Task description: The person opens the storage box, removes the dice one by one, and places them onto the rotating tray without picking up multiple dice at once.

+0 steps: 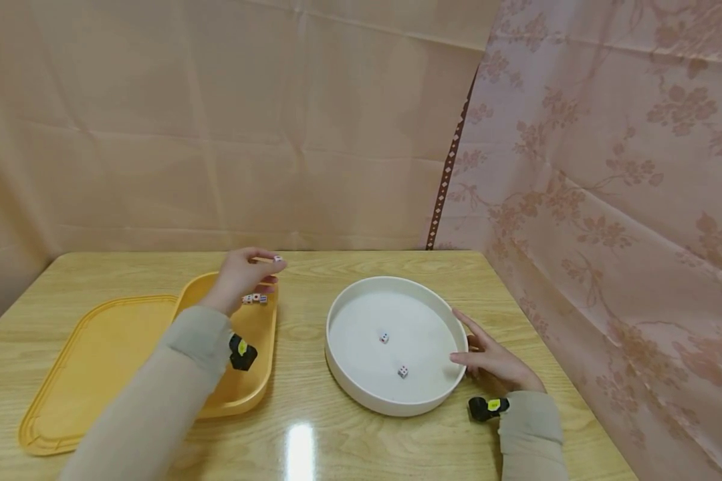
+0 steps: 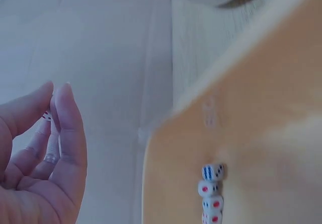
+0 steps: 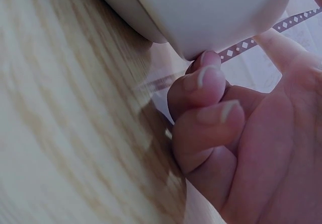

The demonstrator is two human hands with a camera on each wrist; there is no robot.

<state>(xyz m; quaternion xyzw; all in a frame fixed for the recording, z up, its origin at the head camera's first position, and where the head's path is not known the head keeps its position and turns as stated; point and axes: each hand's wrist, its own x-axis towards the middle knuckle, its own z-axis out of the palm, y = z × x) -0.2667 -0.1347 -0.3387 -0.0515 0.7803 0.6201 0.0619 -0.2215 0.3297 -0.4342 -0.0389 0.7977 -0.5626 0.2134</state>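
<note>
My left hand (image 1: 241,277) is raised over the far end of a yellow box (image 1: 262,342), pinching a small white die (image 1: 278,258) between thumb and fingertips. In the left wrist view that die is mostly hidden by the fingers. Below it, several dice (image 2: 212,189) with red and blue pips form a row inside the box. To the right stands a round white tray (image 1: 367,394), holding one die (image 1: 384,339) near its middle and another die (image 1: 403,371) nearer the front. My right hand (image 1: 496,361) grips the tray's right rim, thumb over the edge, with other fingers curled against the outside.
A yellow lid (image 1: 105,361) lies flat on the wooden table (image 1: 301,374), left of the box and partly under its edge. A beige curtain (image 1: 313,133) hangs behind the table, and a flowered pink curtain (image 1: 608,200) runs along the right side.
</note>
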